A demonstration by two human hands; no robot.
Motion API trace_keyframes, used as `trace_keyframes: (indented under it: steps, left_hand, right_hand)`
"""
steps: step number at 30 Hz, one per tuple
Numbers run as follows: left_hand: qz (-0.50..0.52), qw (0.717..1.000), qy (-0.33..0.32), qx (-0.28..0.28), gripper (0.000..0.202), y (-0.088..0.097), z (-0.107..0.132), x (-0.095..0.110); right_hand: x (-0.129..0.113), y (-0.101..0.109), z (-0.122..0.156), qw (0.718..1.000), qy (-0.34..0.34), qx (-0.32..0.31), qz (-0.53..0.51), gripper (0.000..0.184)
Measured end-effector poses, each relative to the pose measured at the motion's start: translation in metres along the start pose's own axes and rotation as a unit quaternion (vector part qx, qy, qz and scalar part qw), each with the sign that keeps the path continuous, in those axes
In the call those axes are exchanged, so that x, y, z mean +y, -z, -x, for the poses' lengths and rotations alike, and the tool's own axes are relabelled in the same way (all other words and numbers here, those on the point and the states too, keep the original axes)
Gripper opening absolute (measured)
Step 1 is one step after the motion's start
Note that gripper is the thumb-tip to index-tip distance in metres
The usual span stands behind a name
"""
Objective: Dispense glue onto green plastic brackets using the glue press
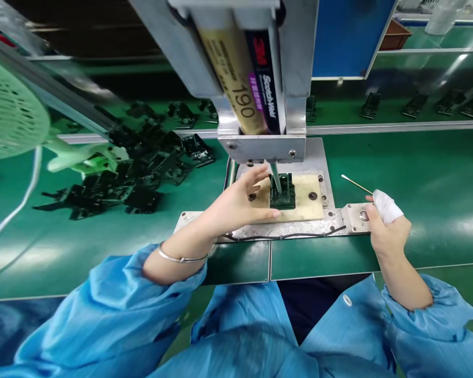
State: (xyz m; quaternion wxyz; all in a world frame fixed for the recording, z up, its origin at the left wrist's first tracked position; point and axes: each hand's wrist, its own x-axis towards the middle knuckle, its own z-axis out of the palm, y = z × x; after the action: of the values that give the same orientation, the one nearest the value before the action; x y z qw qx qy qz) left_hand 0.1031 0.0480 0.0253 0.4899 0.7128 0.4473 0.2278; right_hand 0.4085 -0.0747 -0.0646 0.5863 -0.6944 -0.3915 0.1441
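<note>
My left hand (244,197) is beside a small black plastic part (282,197), its fingers spread. The thumb lies near the part's front edge and the fingertips near its back left; whether they touch it I cannot tell. The part sits on a cream fixture block (309,189) on a metal base. The nozzle (275,176) of an adhesive cartridge dispenser (244,79) reaches down to it. My right hand (389,233) is closed around a cotton swab (356,184) and a crumpled white tissue (386,206). Its thumb is by the round button (364,216) on the base.
A pile of black plastic parts (153,152) lies on the green table at left. Several similar parts (371,105) stand in a row behind the metal rail. A green fan (13,107) with a white cable is at far left. A blue panel (350,37) hangs at the back.
</note>
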Motion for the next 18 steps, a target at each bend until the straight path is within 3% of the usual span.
trace_keyframes:
  steps: [3, 6, 13, 16, 18]
  left_hand:
    - [0.028, 1.000, 0.009, -0.002, 0.102, 0.006, 0.003, -0.007]
    - [0.028, 1.000, -0.010, -0.008, 0.092, 0.005, 0.001, -0.010]
    - [0.077, 0.997, -0.009, 0.014, 0.072, -0.002, -0.002, 0.004]
    - [0.110, 0.993, 0.043, 0.011, 0.065, -0.001, 0.001, 0.014]
    - [0.104, 0.989, 0.098, -0.028, 0.058, 0.000, 0.005, 0.018]
  right_hand:
    - [-0.003, 0.002, 0.004, 1.000, -0.003, -0.001, 0.022, 0.046]
    - [-0.005, 0.004, 0.005, 0.999, -0.006, -0.002, 0.037, 0.042]
    - [-0.005, 0.008, 0.006, 0.999, -0.013, -0.007, 0.047, 0.039]
    - [-0.006, 0.008, 0.006, 0.999, -0.019, -0.010, 0.042, 0.040]
    - [-0.005, 0.006, 0.005, 0.999, -0.024, -0.003, 0.045, 0.039]
